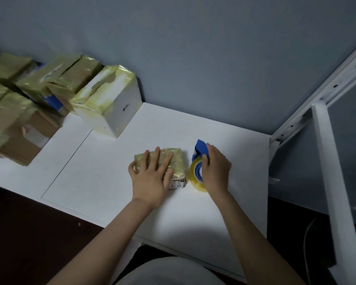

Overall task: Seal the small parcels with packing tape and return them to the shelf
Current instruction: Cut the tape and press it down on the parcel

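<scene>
In the upper left of the frame, taped parcels [29,95] crowd together (a white box [115,108] nearest). At centre the left hand [150,177] lies flat, fingers spread straight, on a small parcel [178,161] on the bench [214,212]. Just right of it, the right hand [216,171] curls its fingers round a blue tape dispenser [195,171].

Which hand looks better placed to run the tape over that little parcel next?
Probably the right hand: it grips the tape dispenser beside the small parcel, while the left hand presses flat on it.
</scene>
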